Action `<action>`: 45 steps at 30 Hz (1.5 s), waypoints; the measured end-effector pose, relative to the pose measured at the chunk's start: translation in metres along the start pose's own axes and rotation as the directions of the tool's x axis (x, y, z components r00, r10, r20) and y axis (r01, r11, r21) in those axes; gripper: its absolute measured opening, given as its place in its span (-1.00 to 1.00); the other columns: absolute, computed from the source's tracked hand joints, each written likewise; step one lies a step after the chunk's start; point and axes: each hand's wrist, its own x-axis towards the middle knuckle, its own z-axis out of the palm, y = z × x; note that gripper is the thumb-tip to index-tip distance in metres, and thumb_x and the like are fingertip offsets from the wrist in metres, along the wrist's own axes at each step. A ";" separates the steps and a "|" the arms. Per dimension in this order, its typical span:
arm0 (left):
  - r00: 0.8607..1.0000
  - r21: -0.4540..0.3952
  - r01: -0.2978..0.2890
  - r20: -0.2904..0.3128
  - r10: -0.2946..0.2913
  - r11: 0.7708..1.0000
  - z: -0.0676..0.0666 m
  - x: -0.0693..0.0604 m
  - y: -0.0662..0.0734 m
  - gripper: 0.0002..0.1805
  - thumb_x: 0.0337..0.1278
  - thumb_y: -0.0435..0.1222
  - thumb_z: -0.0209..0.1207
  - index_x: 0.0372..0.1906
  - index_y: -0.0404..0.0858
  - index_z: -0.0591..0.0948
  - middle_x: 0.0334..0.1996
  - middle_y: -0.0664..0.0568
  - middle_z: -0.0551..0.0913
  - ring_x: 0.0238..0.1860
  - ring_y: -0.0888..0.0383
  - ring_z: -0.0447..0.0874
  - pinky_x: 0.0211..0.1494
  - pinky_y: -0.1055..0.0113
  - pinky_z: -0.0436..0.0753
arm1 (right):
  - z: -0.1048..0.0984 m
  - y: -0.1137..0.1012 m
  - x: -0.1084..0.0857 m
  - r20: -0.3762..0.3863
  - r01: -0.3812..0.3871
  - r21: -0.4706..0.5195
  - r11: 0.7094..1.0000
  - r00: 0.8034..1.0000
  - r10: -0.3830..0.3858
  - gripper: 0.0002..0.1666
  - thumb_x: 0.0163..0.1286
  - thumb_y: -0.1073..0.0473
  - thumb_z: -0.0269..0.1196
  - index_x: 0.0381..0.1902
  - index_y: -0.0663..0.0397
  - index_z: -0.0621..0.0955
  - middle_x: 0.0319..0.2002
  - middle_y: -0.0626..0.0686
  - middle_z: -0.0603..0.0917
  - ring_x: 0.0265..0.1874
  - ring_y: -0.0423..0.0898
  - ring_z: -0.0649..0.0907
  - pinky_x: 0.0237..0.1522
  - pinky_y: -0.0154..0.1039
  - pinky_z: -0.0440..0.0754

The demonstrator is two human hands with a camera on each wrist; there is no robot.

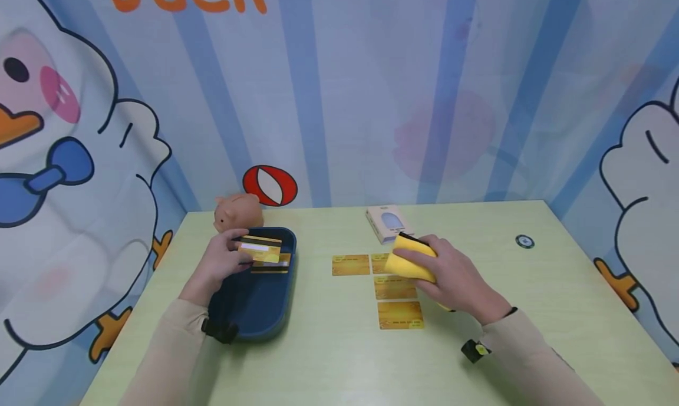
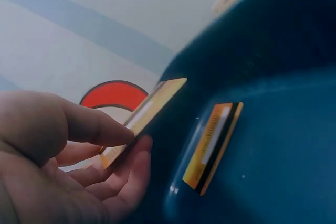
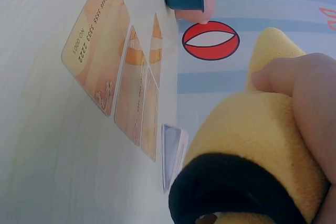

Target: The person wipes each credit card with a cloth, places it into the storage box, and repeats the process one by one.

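"Gold card (image 1: pixel 262 250) is in your left hand (image 1: pixel 216 264), pinched by its left end between thumb and fingers. Head view: left of centre, above the far end of the blue tray (image 1: pixel 260 312)."

"Which way does it run from your fingers?"

"Out to the right. Long axis across the frame, dark stripe on the far side. Second card (image 1: pixel 276 267) is in the tray, lower and slightly right. My read: held card over tray is the relation that counts. Your left is clearly nearer; your right hand (image 1: pixel 455 279) is right of centre."

"Right fingers?"

"Curled round a yellow cloth (image 1: pixel 401 267) with a dark edge. Head view: it hides part of one of the four cards (image 1: pixel 400 315) on the table (image 1: pixel 329 365). Can't tell from there if it touches."

"Does head view give you everything?"

"No. There your held card overlaps the second card; left wrist view shows a gap between them. Right wrist view makes the number row on the closest table card legible; in head view it's too small. Only head view shows you the round chip (image 1: pixel 525 241), right side."
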 end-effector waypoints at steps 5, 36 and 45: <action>0.999 0.059 -0.018 0.046 0.015 0.998 0.002 0.009 -0.006 -0.27 0.21 -0.60 0.13 0.51 -0.57 0.27 -0.04 -0.35 0.59 -0.25 0.08 0.64 -0.24 0.23 0.74 | 0.000 0.000 0.000 -0.001 -0.002 0.001 1.000 1.000 0.002 -0.27 0.31 0.13 0.51 0.42 -0.33 0.58 0.20 0.26 0.54 -0.08 0.08 0.57 -0.21 0.00 0.65; 0.988 0.406 0.149 -0.034 -0.149 0.902 0.021 0.027 -0.004 -0.35 0.31 -0.41 0.21 0.46 -0.50 0.36 0.27 -0.49 0.47 -0.13 -0.17 0.73 -0.20 0.15 0.79 | 0.000 0.003 -0.003 -0.017 -0.019 0.010 1.000 1.000 0.019 -0.31 0.33 0.14 0.47 0.40 -0.34 0.59 0.20 0.27 0.54 -0.09 0.08 0.57 -0.23 -0.01 0.65; 0.986 0.441 0.163 -0.034 -0.165 0.883 0.020 0.025 -0.002 -0.36 0.36 -0.34 0.19 0.46 -0.50 0.36 0.25 -0.46 0.50 -0.34 -0.06 0.71 -0.32 0.22 0.70 | -0.001 0.003 -0.003 -0.024 -0.015 0.005 1.000 1.000 0.015 -0.31 0.33 0.14 0.46 0.40 -0.34 0.59 0.20 0.27 0.54 -0.10 0.07 0.57 -0.25 -0.02 0.64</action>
